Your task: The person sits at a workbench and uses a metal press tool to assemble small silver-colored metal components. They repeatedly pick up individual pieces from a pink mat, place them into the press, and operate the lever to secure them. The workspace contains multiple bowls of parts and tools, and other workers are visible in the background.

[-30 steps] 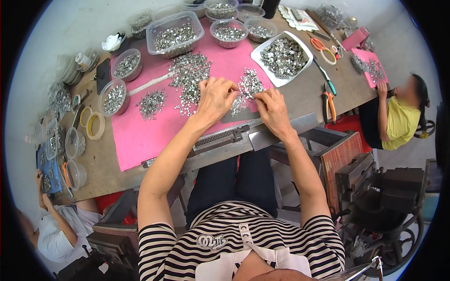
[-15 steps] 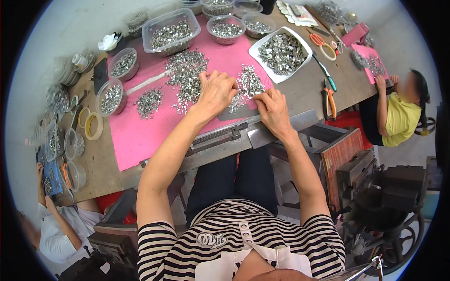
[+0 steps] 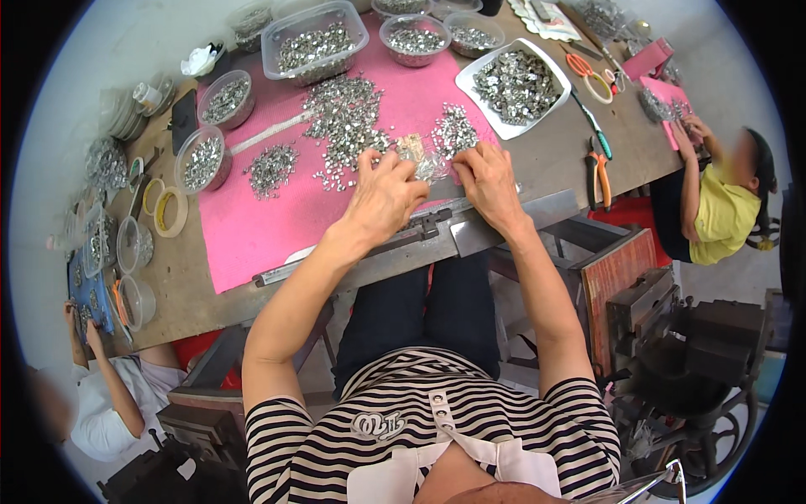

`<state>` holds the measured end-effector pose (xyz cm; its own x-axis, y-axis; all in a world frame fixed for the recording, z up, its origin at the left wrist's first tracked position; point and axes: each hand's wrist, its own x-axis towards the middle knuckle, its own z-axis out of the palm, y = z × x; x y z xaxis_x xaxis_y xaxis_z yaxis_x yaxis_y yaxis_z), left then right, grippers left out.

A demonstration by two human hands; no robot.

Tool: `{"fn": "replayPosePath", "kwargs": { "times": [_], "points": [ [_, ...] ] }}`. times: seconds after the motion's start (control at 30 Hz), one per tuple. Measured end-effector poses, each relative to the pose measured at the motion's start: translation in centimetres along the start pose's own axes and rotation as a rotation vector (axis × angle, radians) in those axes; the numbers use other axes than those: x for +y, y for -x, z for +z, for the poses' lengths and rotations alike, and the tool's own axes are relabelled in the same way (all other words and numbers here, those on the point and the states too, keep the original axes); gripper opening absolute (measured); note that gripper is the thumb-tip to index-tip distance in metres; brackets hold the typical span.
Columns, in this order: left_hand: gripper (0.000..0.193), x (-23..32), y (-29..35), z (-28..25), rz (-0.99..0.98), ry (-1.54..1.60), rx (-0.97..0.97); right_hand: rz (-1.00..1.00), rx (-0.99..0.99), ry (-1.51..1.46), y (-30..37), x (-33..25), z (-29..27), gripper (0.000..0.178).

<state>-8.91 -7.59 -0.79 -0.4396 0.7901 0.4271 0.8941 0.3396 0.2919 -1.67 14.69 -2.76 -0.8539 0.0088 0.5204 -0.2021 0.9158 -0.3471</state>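
My left hand (image 3: pixel 382 195) is over the near edge of the pink mat (image 3: pixel 243 239), its fingers curled and its tips close to the large pile of small silver metal pieces (image 3: pixel 346 118). My right hand (image 3: pixel 490 186) is bent in a pinch at the mat's right side, just below a smaller silver pile (image 3: pixel 454 131). Whatever lies in either hand's fingers is too small or hidden to make out. Between the hands are thin shiny pieces (image 3: pixel 431 167) and a small tan patch (image 3: pixel 410 146). In front of them a metal rail (image 3: pixel 361 254) runs along the table edge.
Plastic tubs of metal pieces (image 3: pixel 311 52) stand behind and left of the mat. A white tray (image 3: pixel 510 130) of pieces sits at right, near orange-handled pliers (image 3: pixel 598 181) and scissors (image 3: pixel 594 77). Tape rolls (image 3: pixel 171 213) lie at left. Co-workers sit at both sides.
My left hand has drawn back toward the table edge, while my right hand stays near the mat's right side. The tan patch now shows between them. The whole view has shifted slightly.
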Motion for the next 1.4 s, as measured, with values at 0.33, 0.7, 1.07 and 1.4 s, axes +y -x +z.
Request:
{"fn": "replayPosePath", "kwargs": {
  "times": [0.33, 0.7, 1.07, 1.4],
  "points": [
    [0.007, 0.3, 1.5, -0.2, -0.224, 0.166, 0.047, -0.017, -0.049, -0.074, 0.1, -1.6, -1.3, 0.008],
    [0.008, 0.2, 1.6, 0.3, -0.165, 0.130, 0.034, 0.048, -0.034, -0.388, 3.3, -4.6, -1.3, 0.012],
    [0.006, -0.1, 1.5, 0.0, -0.094, 0.178, 0.007, -0.098, -0.082, -0.298, 4.1, -7.3, -0.1, 0.015],
    [0.008, 2.7, 6.0, -1.7, -0.263, 0.241, 0.084, -0.162, -0.070, -0.284, 3.8, -7.8, 0.2, 0.012]
  ]
}}
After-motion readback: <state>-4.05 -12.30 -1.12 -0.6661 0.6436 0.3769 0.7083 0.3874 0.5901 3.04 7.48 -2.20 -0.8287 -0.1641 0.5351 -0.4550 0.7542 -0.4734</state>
